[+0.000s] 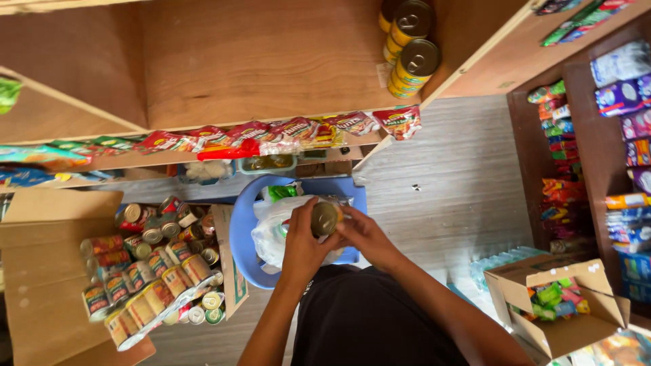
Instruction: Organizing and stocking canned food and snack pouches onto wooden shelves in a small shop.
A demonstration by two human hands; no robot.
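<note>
Got one can (326,217) pinched between both hands — left hand (302,242), right hand (363,234) — over the blue stool (241,230) w/ the plastic bag (271,234). Grip's only fingertips on a slick tin, so it could prob slip and dent on the floor — or knock the stacked cans (411,47) on the shelf.
</note>
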